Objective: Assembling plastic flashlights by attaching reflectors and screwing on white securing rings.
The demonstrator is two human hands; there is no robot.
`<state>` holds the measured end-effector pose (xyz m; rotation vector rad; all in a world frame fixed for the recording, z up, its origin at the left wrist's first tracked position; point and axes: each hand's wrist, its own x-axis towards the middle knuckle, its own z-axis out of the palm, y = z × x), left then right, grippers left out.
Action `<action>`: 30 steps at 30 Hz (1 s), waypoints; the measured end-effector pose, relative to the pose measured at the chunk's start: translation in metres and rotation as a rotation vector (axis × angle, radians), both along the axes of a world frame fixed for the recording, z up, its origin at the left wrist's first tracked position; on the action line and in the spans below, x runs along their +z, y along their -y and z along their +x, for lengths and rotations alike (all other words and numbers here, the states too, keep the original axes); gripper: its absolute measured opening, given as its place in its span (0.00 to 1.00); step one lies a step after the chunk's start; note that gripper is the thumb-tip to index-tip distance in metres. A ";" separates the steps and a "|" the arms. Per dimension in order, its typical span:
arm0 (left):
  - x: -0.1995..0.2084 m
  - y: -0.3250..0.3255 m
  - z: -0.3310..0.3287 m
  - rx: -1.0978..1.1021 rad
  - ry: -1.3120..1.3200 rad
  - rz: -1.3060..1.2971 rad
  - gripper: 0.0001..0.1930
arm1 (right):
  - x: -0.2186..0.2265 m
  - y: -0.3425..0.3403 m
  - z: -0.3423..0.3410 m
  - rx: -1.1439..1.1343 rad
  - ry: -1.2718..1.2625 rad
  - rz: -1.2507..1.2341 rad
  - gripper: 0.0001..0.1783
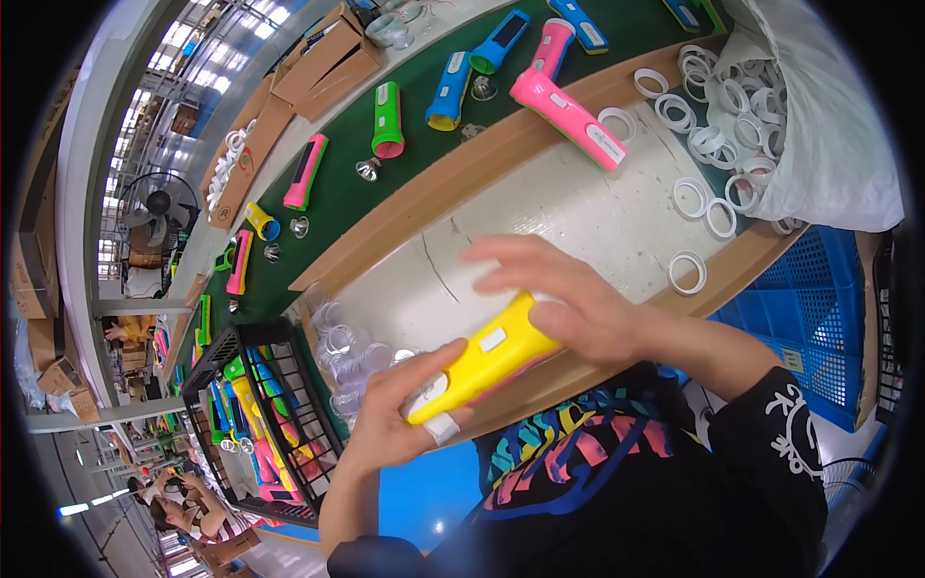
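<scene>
Large white capital letters stand on the black fabric right sleeve (761, 462); on the long yellow plastic flashlight (470, 371), a pale oval label (430, 389) bears print too small to read.

Count: one yellow plastic flashlight (491, 342) near, two pink plastic flashlights (576, 123) together far right.
One black plastic crate (306, 424) left, one translucent white sack (833, 125) right, one black fan (158, 203) far left. White plastic rings (687, 273): heap overlaps, can't count.
</scene>
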<state>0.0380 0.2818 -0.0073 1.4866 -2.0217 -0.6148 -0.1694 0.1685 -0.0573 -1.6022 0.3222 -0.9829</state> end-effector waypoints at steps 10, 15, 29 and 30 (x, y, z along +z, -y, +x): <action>-0.002 0.011 0.000 -0.013 -0.117 0.217 0.28 | -0.002 0.012 -0.005 0.086 -0.029 0.344 0.23; -0.006 0.032 -0.028 -0.106 0.675 -0.249 0.32 | -0.023 0.029 0.008 -0.073 -0.006 1.184 0.20; -0.030 0.026 -0.034 0.087 0.212 0.039 0.29 | -0.037 0.032 0.008 -0.168 -0.179 0.731 0.24; -0.037 0.024 -0.034 0.083 0.211 0.039 0.29 | -0.033 0.031 0.006 -0.171 -0.178 0.731 0.24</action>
